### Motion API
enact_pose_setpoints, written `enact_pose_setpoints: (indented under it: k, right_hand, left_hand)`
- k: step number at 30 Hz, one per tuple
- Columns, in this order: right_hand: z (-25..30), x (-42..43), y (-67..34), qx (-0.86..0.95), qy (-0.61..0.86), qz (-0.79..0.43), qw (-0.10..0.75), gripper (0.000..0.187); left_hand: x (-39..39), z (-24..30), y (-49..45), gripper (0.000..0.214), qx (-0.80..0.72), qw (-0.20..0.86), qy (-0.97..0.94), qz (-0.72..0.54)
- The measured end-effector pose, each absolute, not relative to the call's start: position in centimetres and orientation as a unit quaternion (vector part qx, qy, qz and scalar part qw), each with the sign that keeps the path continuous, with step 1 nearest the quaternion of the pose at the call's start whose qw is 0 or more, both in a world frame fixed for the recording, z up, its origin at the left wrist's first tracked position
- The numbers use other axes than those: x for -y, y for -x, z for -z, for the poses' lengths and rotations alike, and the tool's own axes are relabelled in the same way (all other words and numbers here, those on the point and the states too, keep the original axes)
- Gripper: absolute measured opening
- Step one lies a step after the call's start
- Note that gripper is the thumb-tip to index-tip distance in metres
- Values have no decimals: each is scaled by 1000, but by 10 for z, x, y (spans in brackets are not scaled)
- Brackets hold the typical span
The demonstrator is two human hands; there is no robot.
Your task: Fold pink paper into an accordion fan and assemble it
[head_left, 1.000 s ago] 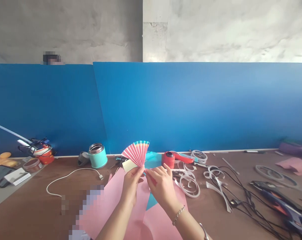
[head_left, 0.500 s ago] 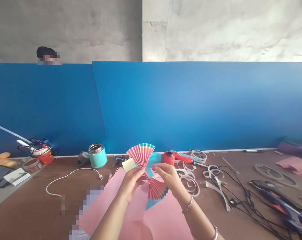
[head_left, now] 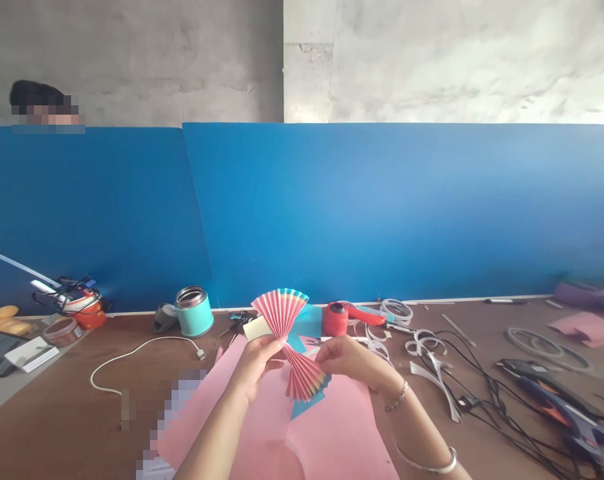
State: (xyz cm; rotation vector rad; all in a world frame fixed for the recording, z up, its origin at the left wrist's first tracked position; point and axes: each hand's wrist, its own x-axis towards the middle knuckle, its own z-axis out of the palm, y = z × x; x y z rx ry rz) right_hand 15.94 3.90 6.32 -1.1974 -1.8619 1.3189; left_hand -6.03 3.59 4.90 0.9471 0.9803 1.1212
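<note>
A pleated paper fan [head_left: 302, 377], pink with yellow and blue bands at its ends, is pinched at the middle so that both ends spread like a bow tie. My left hand [head_left: 257, 360] is closed on its narrow waist, thumb on top. At the right edge of the lower spread, my right hand [head_left: 345, 360] has its fingertips pinched together against the pleats. Beneath both hands lie large pink paper sheets [head_left: 342, 433] with blue paper [head_left: 307, 323] behind the fan.
A red tape dispenser [head_left: 336, 320] and curled white strips [head_left: 427, 343] lie beyond my right hand. Glue guns [head_left: 567, 407] with black cables are at the right. A turquoise jar [head_left: 194, 313] and white cable [head_left: 142, 347] are left. A blue partition [head_left: 382, 213] stands behind; a person's head shows above it.
My right hand has moved down and outward from near the fan's waist to the lower spread's edge. My left hand keeps its hold. The person behind the partition has shifted left.
</note>
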Motion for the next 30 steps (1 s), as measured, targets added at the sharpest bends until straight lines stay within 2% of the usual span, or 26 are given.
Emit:
enact_pose_setpoints:
  k: [3, 14, 19, 24, 30]
  right_hand:
    - [-62, -41, -161, 708, 466, -445, 288, 22]
    - [-74, -39, -158, 734, 497, -264, 381, 18]
    - [-76, -39, -154, 753, 450, -239, 416, 40]
    - [-72, -41, -154, 754, 453, -236, 412, 23]
    - [-73, -42, -153, 765, 472, -211, 385, 16]
  left_hand:
    - [-37, -48, 63, 28, -437, 635, -406, -491]
    - [-36, -56, 77, 27, -473, 632, -474, -389]
    - [-34, -59, 83, 25, -468, 637, -513, -335]
    - [-34, -59, 87, 23, -464, 638, -531, -311]
    - [-37, -55, 91, 24, -446, 648, -549, -283]
